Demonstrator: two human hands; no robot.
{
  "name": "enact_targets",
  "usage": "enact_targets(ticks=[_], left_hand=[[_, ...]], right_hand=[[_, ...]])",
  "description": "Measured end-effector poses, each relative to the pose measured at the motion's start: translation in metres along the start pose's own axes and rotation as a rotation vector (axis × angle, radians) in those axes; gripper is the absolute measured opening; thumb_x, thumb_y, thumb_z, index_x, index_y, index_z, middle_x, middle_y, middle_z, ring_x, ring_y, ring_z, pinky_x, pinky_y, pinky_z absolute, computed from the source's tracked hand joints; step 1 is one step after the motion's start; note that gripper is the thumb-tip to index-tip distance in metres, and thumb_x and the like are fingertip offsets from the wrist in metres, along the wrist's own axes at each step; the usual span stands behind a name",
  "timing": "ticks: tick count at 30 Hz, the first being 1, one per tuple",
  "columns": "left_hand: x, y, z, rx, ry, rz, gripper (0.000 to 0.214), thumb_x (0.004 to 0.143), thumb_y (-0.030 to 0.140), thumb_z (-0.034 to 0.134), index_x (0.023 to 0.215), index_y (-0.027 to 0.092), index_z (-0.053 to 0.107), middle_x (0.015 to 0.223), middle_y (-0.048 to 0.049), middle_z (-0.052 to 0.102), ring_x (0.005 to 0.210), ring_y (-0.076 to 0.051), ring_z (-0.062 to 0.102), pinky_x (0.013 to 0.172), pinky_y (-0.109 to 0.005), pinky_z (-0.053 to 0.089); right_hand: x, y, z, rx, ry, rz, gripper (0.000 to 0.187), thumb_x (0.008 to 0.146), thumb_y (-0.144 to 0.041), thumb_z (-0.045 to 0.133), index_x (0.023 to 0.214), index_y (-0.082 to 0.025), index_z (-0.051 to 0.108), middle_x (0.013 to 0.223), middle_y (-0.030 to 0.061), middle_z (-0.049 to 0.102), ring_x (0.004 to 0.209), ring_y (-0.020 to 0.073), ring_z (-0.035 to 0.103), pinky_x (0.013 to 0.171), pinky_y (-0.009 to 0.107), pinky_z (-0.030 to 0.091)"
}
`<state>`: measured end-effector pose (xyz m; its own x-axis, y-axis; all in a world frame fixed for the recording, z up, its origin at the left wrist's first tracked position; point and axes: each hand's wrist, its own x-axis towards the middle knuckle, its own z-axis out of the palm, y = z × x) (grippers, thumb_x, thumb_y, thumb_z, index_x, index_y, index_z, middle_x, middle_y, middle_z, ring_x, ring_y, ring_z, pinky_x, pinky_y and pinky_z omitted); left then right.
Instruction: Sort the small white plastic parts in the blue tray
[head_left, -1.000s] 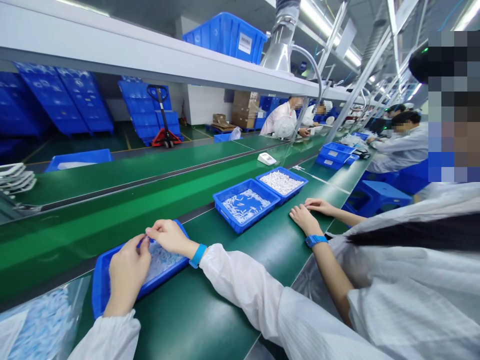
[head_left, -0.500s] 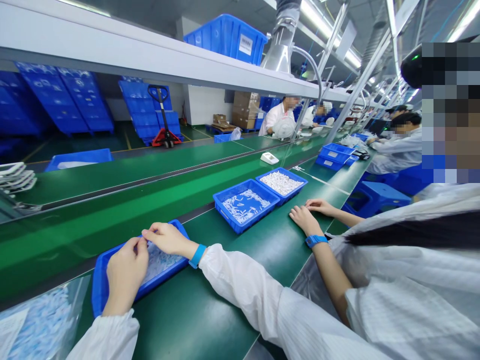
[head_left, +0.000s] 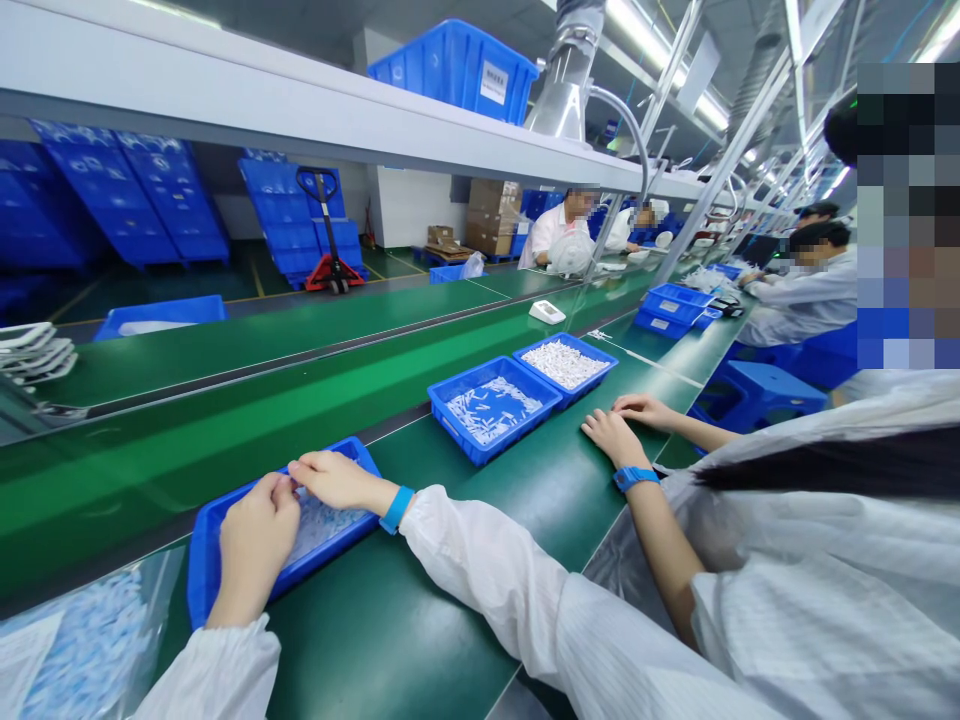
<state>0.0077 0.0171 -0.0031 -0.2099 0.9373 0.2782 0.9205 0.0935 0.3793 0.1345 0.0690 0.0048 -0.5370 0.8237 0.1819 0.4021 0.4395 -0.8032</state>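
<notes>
Both my hands meet above a blue tray (head_left: pixel 201 570) that holds many small pale blue and white pieces (head_left: pixel 319 525). My left hand (head_left: pixel 259 535) has its thumb and fingers pinched together near the tray's far side. Its fingertips touch those of my right hand (head_left: pixel 334 478), whose fingers are also closed; a blue band circles that wrist. Whatever lies between the fingertips is hidden or too small to name. Left of the tray, a clear plastic bag (head_left: pixel 97 635) full of similar light blue pieces lies on the green table.
Farther right stand a blue tray with white strips (head_left: pixel 487 460) and a blue tray with small white parts (head_left: pixel 568 398). A co-worker's hands (head_left: pixel 615 435) rest on the table edge. A white device (head_left: pixel 547 312) sits on the green belt (head_left: pixel 360 370); a shelf runs overhead.
The view has shifted slightly, so most things sit a little differently in the picture. Both hands stay pinched together over the tray, with hardly any visible movement.
</notes>
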Motion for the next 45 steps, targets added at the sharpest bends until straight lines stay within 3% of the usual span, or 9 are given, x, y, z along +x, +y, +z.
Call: enact_targets(ticks=[7,11,18,24,29,35,41,45], left_hand=[[-0.001,0.001,0.0,0.129,-0.046,0.036,0.032,0.082,0.028,0.035,0.077,0.02,0.066,0.073,-0.0097,0.068,0.067,-0.025,0.06,0.058,-0.03,0.031],[0.002,-0.001,0.0,0.138,-0.049,0.077,0.032,0.082,0.027,0.035,0.079,0.02,0.066,0.075,-0.01,0.069,0.073,-0.026,0.062,0.059,-0.03,0.033],[0.008,-0.013,0.002,0.064,-0.191,0.164,0.033,0.082,0.029,0.036,0.085,0.022,0.068,0.079,-0.0075,0.071,0.074,-0.024,0.063,0.062,-0.029,0.037],[0.007,-0.009,0.001,-0.161,-0.119,0.117,0.03,0.082,0.032,0.035,0.078,0.021,0.062,0.074,-0.0033,0.069,0.067,-0.019,0.061,0.059,-0.025,0.037],[0.001,0.001,-0.002,-0.152,0.015,0.075,0.032,0.084,0.038,0.035,0.077,0.022,0.061,0.075,-0.0027,0.068,0.068,-0.019,0.059,0.06,-0.026,0.036],[-0.002,0.001,-0.005,-0.343,0.001,0.045,0.034,0.084,0.045,0.039,0.082,0.022,0.065,0.076,-0.0005,0.068,0.071,-0.017,0.06,0.064,-0.024,0.039],[-0.001,0.001,-0.005,-0.321,0.0,0.071,0.033,0.083,0.042,0.04,0.082,0.022,0.066,0.075,-0.0002,0.068,0.068,-0.016,0.059,0.063,-0.024,0.038],[-0.002,0.001,-0.005,-0.289,0.006,0.081,0.032,0.084,0.04,0.039,0.082,0.022,0.065,0.076,-0.0002,0.068,0.066,-0.016,0.059,0.063,-0.025,0.038]], right_hand=[[-0.002,0.005,0.0,-0.24,-0.045,-0.039,0.036,0.096,-0.038,0.032,0.077,-0.019,0.056,0.073,-0.0002,0.059,0.067,0.0125,0.05,0.056,0.022,0.031],[0.0,0.006,-0.001,-0.218,-0.09,-0.042,0.034,0.095,-0.036,0.034,0.078,-0.02,0.058,0.074,-0.0003,0.06,0.067,0.0128,0.052,0.057,0.022,0.032],[0.003,0.006,-0.007,-0.199,-0.183,-0.008,0.031,0.093,-0.032,0.042,0.07,-0.017,0.059,0.064,-0.0013,0.056,0.064,0.0119,0.05,0.056,0.021,0.033],[0.003,0.007,0.001,0.073,-0.05,-0.036,0.035,0.095,-0.03,0.037,0.069,-0.016,0.057,0.069,-0.0004,0.059,0.066,0.0102,0.051,0.058,0.02,0.034],[0.001,0.005,0.002,0.207,0.042,-0.093,0.042,0.095,-0.038,0.034,0.065,-0.016,0.053,0.066,-0.0009,0.058,0.063,0.0088,0.051,0.058,0.019,0.035],[-0.001,0.001,0.0,0.384,0.037,-0.08,0.042,0.092,-0.044,0.04,0.064,-0.016,0.055,0.063,-0.0012,0.057,0.062,0.009,0.052,0.059,0.018,0.038],[0.001,0.002,0.003,0.49,0.034,-0.014,0.042,0.09,-0.045,0.043,0.061,-0.016,0.052,0.059,-0.0024,0.053,0.057,0.0078,0.047,0.056,0.018,0.037],[0.003,0.005,0.005,0.44,0.057,-0.021,0.038,0.09,-0.038,0.045,0.06,-0.016,0.051,0.058,-0.0033,0.052,0.057,0.0075,0.046,0.055,0.018,0.035]])
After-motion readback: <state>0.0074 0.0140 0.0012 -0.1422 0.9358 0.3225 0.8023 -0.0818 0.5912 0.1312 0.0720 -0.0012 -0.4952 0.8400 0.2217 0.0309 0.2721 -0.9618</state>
